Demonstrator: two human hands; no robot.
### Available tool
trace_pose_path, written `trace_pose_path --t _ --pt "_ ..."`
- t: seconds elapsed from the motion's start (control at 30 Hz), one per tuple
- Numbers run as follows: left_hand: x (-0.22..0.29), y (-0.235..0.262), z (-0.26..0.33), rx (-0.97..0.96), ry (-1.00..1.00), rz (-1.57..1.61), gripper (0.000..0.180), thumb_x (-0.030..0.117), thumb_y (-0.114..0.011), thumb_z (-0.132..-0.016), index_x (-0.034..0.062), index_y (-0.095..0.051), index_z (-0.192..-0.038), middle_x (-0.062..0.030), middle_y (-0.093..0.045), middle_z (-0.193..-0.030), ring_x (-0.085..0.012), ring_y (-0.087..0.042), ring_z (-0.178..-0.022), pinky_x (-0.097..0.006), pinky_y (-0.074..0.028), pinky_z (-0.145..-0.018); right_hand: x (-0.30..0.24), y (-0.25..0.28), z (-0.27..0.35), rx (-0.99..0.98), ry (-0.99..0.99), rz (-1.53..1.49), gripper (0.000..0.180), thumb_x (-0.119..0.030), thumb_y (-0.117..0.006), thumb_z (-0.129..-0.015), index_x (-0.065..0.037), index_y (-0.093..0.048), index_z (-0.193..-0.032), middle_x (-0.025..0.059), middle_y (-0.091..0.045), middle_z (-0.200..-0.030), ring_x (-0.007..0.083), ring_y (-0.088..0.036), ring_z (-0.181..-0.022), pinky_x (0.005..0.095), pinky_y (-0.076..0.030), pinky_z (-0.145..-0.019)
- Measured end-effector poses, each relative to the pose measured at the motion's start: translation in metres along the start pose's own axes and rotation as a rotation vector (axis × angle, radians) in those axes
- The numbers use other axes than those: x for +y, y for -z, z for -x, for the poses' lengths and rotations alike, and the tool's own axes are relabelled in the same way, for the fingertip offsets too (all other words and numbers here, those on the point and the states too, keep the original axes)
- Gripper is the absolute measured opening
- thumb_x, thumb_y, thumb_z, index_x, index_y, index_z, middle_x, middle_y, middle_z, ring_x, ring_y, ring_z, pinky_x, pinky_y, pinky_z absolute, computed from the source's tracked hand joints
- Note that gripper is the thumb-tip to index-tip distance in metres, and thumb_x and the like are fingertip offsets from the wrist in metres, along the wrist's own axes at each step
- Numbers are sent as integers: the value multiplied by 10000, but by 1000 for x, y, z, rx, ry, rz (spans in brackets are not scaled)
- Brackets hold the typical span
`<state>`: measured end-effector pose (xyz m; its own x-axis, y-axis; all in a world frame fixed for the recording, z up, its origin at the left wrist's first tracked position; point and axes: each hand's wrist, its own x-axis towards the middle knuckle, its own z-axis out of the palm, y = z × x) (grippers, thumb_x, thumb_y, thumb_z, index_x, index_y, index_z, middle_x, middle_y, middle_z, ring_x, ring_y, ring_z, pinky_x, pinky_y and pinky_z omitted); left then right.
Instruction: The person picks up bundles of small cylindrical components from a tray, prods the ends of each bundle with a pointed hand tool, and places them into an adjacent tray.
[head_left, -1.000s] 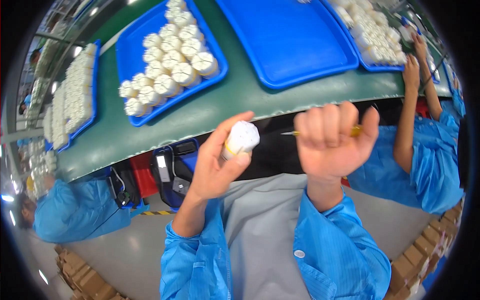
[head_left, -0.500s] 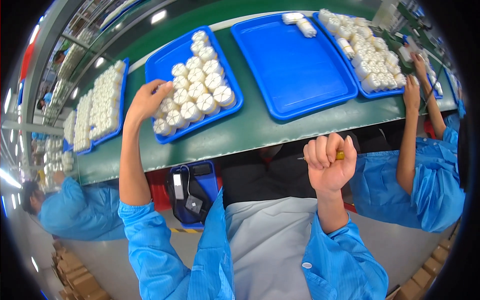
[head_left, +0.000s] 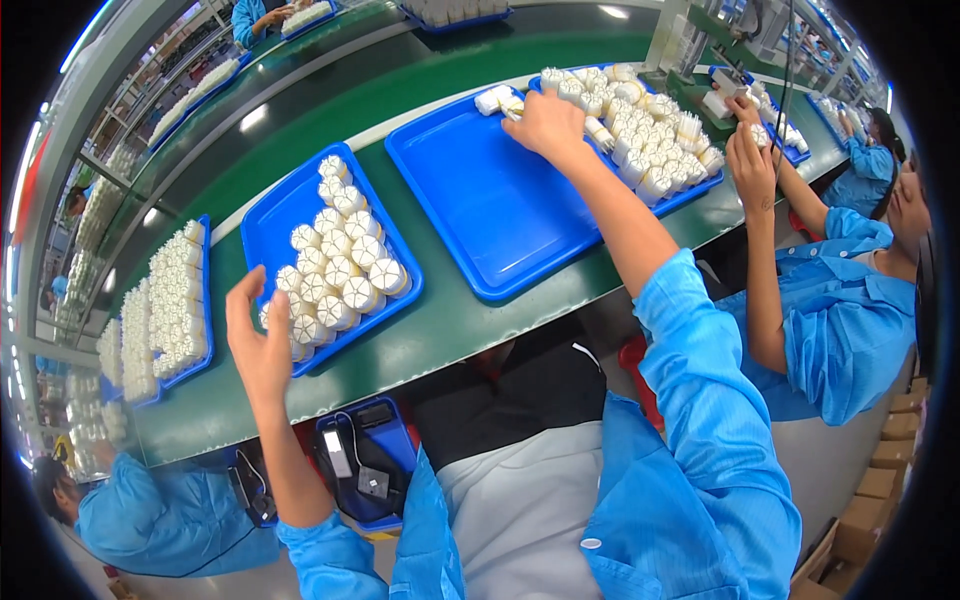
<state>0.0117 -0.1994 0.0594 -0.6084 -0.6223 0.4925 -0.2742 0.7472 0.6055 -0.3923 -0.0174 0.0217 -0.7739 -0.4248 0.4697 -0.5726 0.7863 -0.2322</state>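
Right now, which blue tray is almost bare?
The middle blue tray: only a few white parts at its far corner by the right hand; the neighbouring trays hold many.

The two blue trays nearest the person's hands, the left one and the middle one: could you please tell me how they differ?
The left blue tray carries rows of round white parts over most of its floor; the middle blue tray is almost bare, with a few white pieces at its far corner. The left hand hovers open at the left tray's near edge; the right hand reaches over the middle tray's far corner. Both lie on the green belt.
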Motion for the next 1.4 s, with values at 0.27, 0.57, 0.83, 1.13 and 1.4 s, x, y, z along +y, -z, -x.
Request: trace_pose_path --t 0.27,0.57,0.83,1.13,1.4 --pt "55 -9 67 61 -54 358 324 73 -622 -839 -34 -602 -1144 -147 -596 -1121 -243 -577 -1030 -349 -442 -932 -50 51 43 -309 82 -286 461 -399 -710 -712 -24 -712 -980 185 -684 -1026 334 -676 -925 426 -525 -805" --pt "99 -88 72 -263 -38 578 482 93 -694 -826 22 -540 -1277 -147 -600 -1099 -237 -619 -862 -333 -493 -726 -79 107 228 -249 288 -918 425 -172 -803 -703 -43 -638 -1073 113 -663 -963 321 -665 -822 362 -532 -673" --pt "77 -114 72 -279 -235 153 324 29 -697 -773 32 -612 -1085 -134 -629 -995 -297 -640 -846 -350 -506 -738 -47 106 258 -332 68 -918 406 -156 -808 -721 -38 -633 -1068 90 -658 -936 236 -686 -803 321 -540 -668" --pt "82 -114 69 -362 -231 124 343 13 -692 -770 30 -599 -1100 -150 -625 -1002 -328 -632 -883 -364 -502 -768 -46 87 275 -315 94 -1050 348 -76 -776 -739 -13 -638 -1052 46 -660 -937 78 -401 -553 241 -354 -513" --pt "82 -105 94 -411 367 905 345 60 -685 -863 21 -532 -1170 -67 -594 -1027 -152 -615 -895 -291 -512 -758 -50 98 269 -387 -71 -1217 481 -71 -767 -771 -30 -589 -1216 50 -646 -953 29 -475 -616 206 -394 -551"
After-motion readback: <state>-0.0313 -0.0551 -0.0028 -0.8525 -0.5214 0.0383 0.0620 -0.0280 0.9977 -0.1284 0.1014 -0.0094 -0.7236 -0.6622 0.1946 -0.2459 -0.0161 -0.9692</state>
